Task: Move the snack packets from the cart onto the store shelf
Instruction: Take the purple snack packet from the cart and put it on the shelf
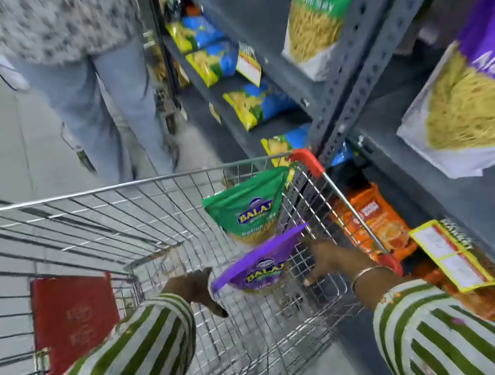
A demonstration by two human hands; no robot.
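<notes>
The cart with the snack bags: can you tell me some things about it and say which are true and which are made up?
1. Two snack packets show in the cart, a green packet and a purple packet. True.
2. The cart's corner guard is blue. False: it is red.
3. The left hand is lifting the green packet. False: it is beside the purple packet, and whether it grips is unclear.
4. The right hand reaches into the cart near the purple packet. True.
5. The shelf already holds a purple packet. True.
</notes>
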